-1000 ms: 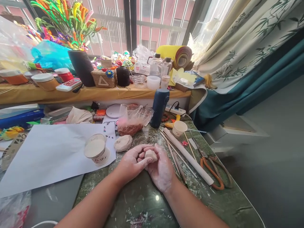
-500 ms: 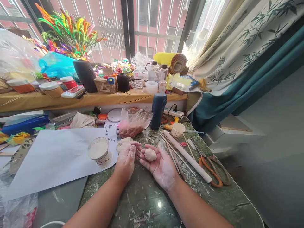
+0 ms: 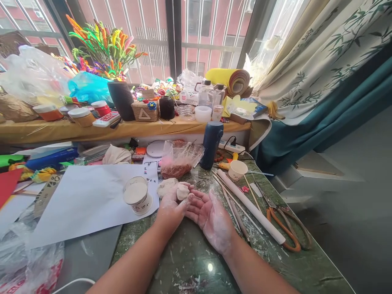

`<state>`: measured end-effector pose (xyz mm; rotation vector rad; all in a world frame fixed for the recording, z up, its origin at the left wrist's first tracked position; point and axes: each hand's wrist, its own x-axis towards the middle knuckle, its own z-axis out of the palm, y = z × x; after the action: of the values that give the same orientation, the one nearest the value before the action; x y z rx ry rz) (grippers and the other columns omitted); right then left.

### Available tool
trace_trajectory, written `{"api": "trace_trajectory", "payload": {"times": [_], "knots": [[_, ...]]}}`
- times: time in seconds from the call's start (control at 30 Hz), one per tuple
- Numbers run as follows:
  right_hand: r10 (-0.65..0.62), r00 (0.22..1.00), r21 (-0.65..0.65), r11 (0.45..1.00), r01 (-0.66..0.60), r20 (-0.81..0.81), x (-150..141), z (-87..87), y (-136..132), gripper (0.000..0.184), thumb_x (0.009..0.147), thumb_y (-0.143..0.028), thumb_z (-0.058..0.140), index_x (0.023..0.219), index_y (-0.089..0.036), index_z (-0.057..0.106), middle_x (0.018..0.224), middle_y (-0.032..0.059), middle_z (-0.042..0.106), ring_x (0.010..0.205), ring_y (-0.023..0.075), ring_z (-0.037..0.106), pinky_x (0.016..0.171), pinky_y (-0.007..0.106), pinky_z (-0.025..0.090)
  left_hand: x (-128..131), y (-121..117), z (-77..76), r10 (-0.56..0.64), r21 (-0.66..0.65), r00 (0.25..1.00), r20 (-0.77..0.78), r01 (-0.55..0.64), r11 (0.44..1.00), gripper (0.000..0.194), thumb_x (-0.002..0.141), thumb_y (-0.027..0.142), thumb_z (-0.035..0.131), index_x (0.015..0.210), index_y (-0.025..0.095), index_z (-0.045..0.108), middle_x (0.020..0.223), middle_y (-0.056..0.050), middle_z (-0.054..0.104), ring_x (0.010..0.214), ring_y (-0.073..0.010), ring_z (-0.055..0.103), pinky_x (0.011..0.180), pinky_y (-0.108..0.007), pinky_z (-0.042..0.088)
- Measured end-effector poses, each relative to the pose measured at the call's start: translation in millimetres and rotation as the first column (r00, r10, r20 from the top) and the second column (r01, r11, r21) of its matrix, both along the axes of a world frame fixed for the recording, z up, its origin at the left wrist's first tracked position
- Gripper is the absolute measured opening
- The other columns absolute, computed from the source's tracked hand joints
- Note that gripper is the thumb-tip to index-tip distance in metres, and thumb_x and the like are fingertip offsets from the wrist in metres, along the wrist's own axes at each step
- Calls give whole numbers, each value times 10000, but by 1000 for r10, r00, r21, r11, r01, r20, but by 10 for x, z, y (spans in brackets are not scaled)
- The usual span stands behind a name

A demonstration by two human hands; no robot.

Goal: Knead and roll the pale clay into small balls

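A small lump of pale clay rests in my left hand, held between the thumb and curled fingers. Palm up and whitened with powder, my right hand lies open beside it, its fingertips close to or touching the left fingers. Just behind the left hand sits a larger piece of pale clay on the table, partly hidden by that hand. A paper cup filled with whitish material stands to the left on a white paper sheet.
On the right lie a pale rolling pin, several thin sticks and orange-handled scissors. A small paper cup and a dark blue bottle stand behind. Reddish clay in a plastic bag lies mid-back. A cluttered sill runs behind.
Both hands first cupped the clay lump together, then it lay on the right palm. Now the left hand has it, and the right palm holds nothing. The view has shifted slightly.
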<state>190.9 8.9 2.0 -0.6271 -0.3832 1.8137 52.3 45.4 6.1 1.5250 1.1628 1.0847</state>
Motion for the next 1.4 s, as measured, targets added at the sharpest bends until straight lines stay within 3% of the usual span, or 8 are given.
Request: {"api": "trace_trajectory", "payload": {"times": [0.17, 0.4, 0.6, 0.83, 0.93, 1.03, 1.23, 1.4], "knots": [[76, 990, 0, 997, -77, 122, -46, -79, -11, 597, 882, -724, 548, 825, -148, 690, 722, 87, 723, 655, 193, 678, 619, 309, 535, 16, -82, 40, -134, -132, 984, 113, 149, 980, 503, 869, 603, 621, 1133, 181, 690, 885, -94, 754, 807, -274, 723, 689, -363, 585], [186, 945, -2, 981, -192, 268, -88, -167, -19, 652, 736, -827, 618, 725, -174, 607, 499, -1, 585, 455, 154, 574, 441, 255, 454, 25, -116, -26, -393, -270, 912, 115, 409, 871, 667, 916, 667, 518, 1353, 168, 582, 640, -23, 676, 368, -131, 554, 345, -227, 438], [184, 933, -58, 983, -175, 308, -80, -147, -59, 667, 727, -858, 574, 719, -191, 556, 497, -9, 583, 400, 132, 530, 416, 248, 430, 55, -156, -19, -403, -298, 900, 164, 435, 850, 671, 909, 661, 546, 1345, 155, 599, 582, 0, 633, 369, -116, 544, 363, -208, 457], [111, 848, 18, 990, -140, 518, -66, -85, -152, 680, 813, -841, 463, 589, -203, 538, 423, -17, 512, 347, 112, 445, 369, 234, 331, 4, -208, -23, -542, -165, 804, 244, 585, 794, 883, 777, 744, 654, 1410, 137, 550, 567, -11, 632, 481, -192, 635, 504, -273, 511], [-10, 748, 120, 988, -93, 663, -48, -86, -167, 706, 847, -842, 399, 539, -215, 494, 407, -27, 461, 355, 102, 397, 392, 245, 292, 15, -205, -13, -504, -101, 858, 100, 512, 853, 772, 835, 741, 575, 1329, 150, 626, 597, -39, 659, 552, -224, 662, 587, -316, 536], [-103, 659, 206, 975, -81, 745, -39, -58, -178, 703, 884, -822, 355, 522, -226, 446, 413, -32, 416, 395, 109, 374, 441, 272, 273, 23, -193, 3, -437, -14, 898, -49, 437, 899, 658, 847, 707, 582, 1232, 187, 697, 828, -102, 741, 687, -247, 692, 699, -351, 553], [-209, 501, 309, 943, -125, 840, -61, 26, -222, 650, 971, -710, 295, 557, -231, 440, 514, 0, 467, 519, 155, 435, 543, 313, 303, 34, -220, 29, -404, -34, 914, 16, 405, 914, 688, 842, 731, 570, 1180, 152, 723, 783, -99, 729, 704, -260, 683, 747, -373, 549], [-322, 441, 403, 910, -102, 838, -36, 3, -225, 608, 988, -660, 305, 583, -240, 474, 567, 20, 525, 576, 185, 466, 587, 328, 346, 96, -285, 101, -386, -15, 922, 39, 387, 922, 525, 923, 611, 550, 1151, 179, 742, 1093, -135, 753, 1008, -304, 686, 952, -411, 517]]}}
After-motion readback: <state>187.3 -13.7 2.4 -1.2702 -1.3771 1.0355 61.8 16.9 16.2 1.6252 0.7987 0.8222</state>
